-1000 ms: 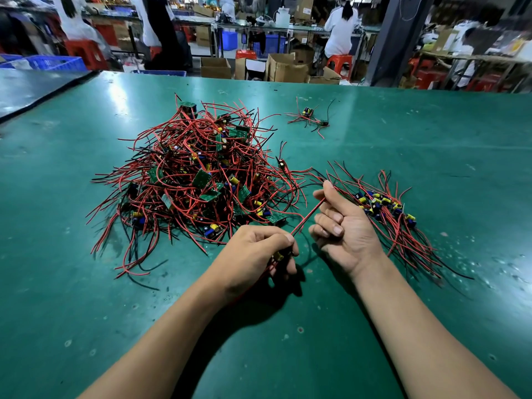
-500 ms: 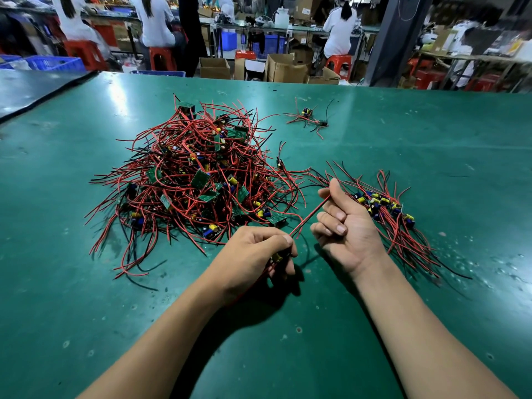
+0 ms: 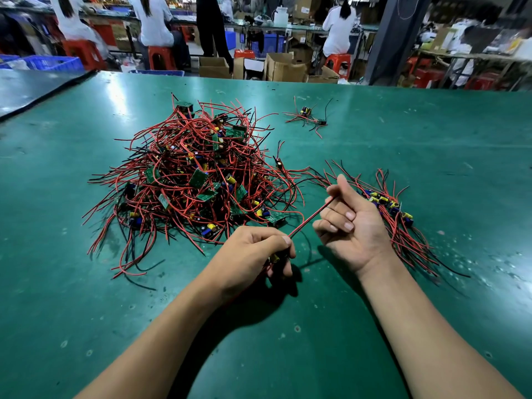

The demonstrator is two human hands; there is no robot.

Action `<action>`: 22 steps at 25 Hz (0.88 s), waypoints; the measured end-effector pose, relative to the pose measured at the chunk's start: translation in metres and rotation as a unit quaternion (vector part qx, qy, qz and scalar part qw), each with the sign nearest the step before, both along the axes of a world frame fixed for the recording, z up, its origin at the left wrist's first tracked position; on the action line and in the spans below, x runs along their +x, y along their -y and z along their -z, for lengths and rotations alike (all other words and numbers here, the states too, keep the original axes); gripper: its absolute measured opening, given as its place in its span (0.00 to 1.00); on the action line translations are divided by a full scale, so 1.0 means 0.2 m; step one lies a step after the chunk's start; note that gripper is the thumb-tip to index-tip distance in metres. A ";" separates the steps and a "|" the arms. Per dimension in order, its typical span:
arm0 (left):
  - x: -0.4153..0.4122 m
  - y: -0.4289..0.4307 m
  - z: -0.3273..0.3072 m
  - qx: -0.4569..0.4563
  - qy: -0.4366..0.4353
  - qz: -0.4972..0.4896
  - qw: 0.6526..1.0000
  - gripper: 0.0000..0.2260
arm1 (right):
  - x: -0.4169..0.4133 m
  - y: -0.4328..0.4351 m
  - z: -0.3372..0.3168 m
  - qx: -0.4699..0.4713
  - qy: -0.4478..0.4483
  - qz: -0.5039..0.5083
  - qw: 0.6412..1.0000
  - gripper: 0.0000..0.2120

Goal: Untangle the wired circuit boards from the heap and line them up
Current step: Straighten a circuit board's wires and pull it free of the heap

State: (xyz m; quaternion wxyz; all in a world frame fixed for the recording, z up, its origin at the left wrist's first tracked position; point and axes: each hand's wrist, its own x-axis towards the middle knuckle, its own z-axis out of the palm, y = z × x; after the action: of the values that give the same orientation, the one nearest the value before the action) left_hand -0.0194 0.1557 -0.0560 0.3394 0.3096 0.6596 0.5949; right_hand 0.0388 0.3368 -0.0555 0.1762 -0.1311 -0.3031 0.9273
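Head camera: a tangled heap (image 3: 195,180) of thin red and black wires and small green circuit boards with yellow cylindrical parts lies on the glossy green counter (image 3: 86,298), just beyond the left hand (image 3: 253,254). That hand's fingers (image 3: 283,240) curl tightly round one board. From it a taut red-and-black wire (image 3: 309,218) runs to the right hand (image 3: 354,226), which pinches the wire's end, the other fingers (image 3: 336,217) curled. Behind them, sorted boards (image 3: 397,208) lie in a rough row.
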 end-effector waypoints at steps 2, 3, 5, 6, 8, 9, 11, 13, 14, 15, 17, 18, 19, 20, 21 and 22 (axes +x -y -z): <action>0.00 0.00 0.00 -0.004 -0.004 0.003 1.000 0.13 | 0.00 -0.01 0.01 0.001 0.027 0.005 1.000 0.16; 0.00 0.00 0.00 -0.005 -0.005 0.004 1.000 0.13 | -0.01 -0.02 0.02 0.021 0.048 0.020 0.998 0.16; 0.00 0.00 0.00 -0.006 0.002 0.006 1.000 0.13 | -0.02 -0.02 0.05 0.159 0.102 0.105 0.976 0.15; 0.00 0.01 0.00 -0.008 0.005 0.007 1.000 0.13 | -0.02 -0.01 0.07 0.257 0.125 0.160 0.945 0.14; -0.01 0.01 0.00 -0.024 -0.003 0.021 1.000 0.13 | -0.03 0.00 0.11 0.411 0.150 0.252 0.863 0.14; -0.01 0.01 0.00 -0.031 -0.007 0.032 0.999 0.13 | -0.04 0.01 0.12 0.459 0.152 0.284 0.828 0.15; -0.01 0.01 -0.01 -0.039 -0.010 0.048 0.998 0.13 | -0.05 0.02 0.14 0.502 0.153 0.332 0.784 0.15; -0.01 0.01 -0.01 -0.041 -0.013 0.047 0.998 0.13 | -0.05 0.03 0.15 0.510 0.157 0.359 0.765 0.13; -0.01 0.01 -0.01 -0.039 -0.014 0.040 0.998 0.13 | -0.06 0.03 0.14 0.511 0.161 0.363 0.762 0.13; -0.01 0.01 0.00 -0.034 -0.013 0.030 0.999 0.13 | -0.06 0.03 0.14 0.504 0.163 0.356 0.770 0.13; -0.01 0.01 0.01 -0.020 -0.009 0.006 1.000 0.13 | -0.03 0.01 0.12 0.425 0.153 0.277 0.848 0.14; -0.01 0.01 0.01 -0.014 -0.006 -0.004 1.000 0.13 | -0.02 0.01 0.11 0.368 0.144 0.197 0.897 0.16; -0.01 0.01 0.02 -0.009 0.001 -0.012 1.000 0.13 | -0.01 0.00 0.09 0.331 0.141 0.105 0.927 0.20; -0.01 0.01 0.02 -0.002 0.010 -0.018 1.000 0.13 | 0.01 0.01 0.09 0.323 0.142 0.020 0.936 0.23; -0.01 0.01 0.03 0.006 0.021 -0.022 1.000 0.13 | 0.02 0.02 0.09 0.335 0.137 -0.050 0.931 0.25; -0.01 0.01 0.04 0.013 0.029 -0.027 0.999 0.12 | 0.02 0.04 0.09 0.356 0.127 -0.101 0.920 0.24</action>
State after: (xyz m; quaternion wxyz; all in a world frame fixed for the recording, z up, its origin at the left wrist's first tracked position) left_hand -0.0219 0.1530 -0.0633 0.3380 0.2785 0.6501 0.6209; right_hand 0.0433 0.3293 -0.0735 0.0769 -0.1452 -0.6444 0.7468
